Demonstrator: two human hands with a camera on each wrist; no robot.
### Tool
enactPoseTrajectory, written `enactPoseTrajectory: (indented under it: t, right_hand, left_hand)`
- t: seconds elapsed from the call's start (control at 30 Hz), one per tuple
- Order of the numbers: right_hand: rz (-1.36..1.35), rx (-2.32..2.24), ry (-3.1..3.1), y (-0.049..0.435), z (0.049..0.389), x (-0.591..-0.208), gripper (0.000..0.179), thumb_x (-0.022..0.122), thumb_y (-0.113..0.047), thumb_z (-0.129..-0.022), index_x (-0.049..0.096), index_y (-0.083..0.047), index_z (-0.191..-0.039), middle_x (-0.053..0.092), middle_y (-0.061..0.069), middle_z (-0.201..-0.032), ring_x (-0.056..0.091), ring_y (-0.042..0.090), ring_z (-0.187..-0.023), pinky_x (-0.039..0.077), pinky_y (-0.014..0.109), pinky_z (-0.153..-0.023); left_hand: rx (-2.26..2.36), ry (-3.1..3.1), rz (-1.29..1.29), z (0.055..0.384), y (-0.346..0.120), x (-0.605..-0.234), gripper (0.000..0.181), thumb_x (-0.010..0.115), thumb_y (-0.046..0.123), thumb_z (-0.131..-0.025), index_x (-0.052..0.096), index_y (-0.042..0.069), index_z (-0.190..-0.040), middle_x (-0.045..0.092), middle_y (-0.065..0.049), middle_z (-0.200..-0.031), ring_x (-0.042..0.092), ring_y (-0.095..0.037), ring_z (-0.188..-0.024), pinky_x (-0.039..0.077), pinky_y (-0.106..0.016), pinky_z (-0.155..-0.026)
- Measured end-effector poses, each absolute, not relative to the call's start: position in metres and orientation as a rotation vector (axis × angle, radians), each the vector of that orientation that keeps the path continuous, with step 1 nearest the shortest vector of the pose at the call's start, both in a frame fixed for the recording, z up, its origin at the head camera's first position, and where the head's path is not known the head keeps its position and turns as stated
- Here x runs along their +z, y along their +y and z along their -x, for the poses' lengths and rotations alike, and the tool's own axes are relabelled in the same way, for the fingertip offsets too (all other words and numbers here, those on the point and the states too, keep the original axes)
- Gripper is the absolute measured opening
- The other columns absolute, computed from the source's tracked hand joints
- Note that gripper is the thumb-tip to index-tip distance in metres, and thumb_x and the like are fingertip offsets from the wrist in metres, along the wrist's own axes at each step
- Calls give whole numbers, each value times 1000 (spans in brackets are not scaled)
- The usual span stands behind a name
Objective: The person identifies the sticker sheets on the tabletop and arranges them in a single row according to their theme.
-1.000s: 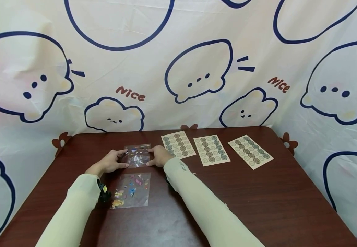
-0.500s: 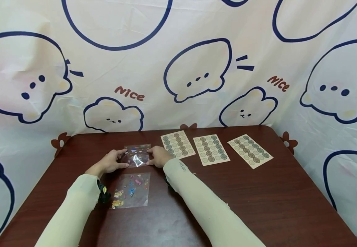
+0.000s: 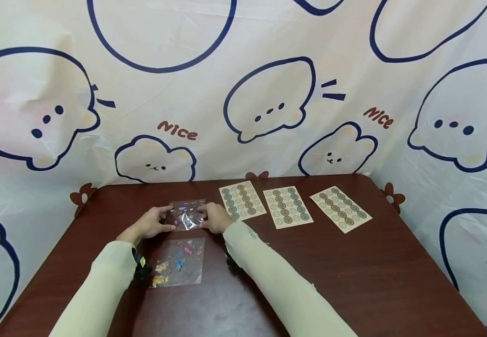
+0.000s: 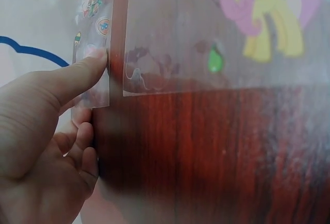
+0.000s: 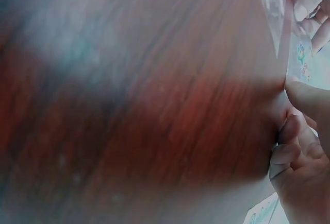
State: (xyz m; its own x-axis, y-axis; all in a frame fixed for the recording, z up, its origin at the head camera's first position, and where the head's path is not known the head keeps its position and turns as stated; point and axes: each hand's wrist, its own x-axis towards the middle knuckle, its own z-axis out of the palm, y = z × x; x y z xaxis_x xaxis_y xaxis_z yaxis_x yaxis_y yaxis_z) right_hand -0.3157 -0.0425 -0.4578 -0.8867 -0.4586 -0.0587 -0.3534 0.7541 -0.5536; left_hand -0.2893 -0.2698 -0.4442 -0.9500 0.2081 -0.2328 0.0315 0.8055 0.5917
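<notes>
A clear plastic sheet with small coloured stickers (image 3: pixel 186 219) lies near the far left of the table, between both hands. My left hand (image 3: pixel 148 223) pinches its left edge; in the left wrist view the thumb presses on top of the film and the other fingers curl below. On the opposite edge, my right hand (image 3: pixel 217 218) pinches with thumb and fingers, its fingertips close to the tabletop in the right wrist view. Just nearer to me lies a second clear sticker sheet (image 3: pixel 180 262) with cartoon ponies, seen close up in the left wrist view (image 4: pixel 170 33).
Three cream cards with rows of round printed marks stand out at the back: a left card (image 3: pixel 243 200), a middle card (image 3: pixel 287 207) and a right card (image 3: pixel 341 209). The dark brown table (image 3: pixel 352 281) meets a cartoon-printed cloth (image 3: pixel 209 154) behind it.
The right hand's fingers have shifted slightly at the sheet's edge. Both hands keep their hold, and the sheets and cards stay in place. The head view has tilted a little.
</notes>
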Motion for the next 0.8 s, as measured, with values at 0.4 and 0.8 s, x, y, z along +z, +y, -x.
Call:
enactPoseTrajectory:
  t: [0.4, 0.8]
  right_hand:
    - [610, -871, 2712, -41, 310, -450, 60, 80, -15, -87, 58, -10, -143, 62, 2, -95, 49, 9, -77, 43, 21, -80]
    - [659, -947, 2706, -38, 307, -439, 56, 76, -14, -90, 58, -8, -143, 60, 1, -90, 43, 6, -67, 41, 19, -76]
  left_hand:
    - [892, 2729, -192, 290, -270, -443, 73, 74, 13, -92, 38, -4, -152, 54, -26, -122, 49, -28, -94, 45, -34, -78]
    - [956, 2776, -188, 284, -271, -446, 73, 75, 17, -92, 40, -5, -151, 51, -16, -104, 47, -22, -81, 42, -31, -67]
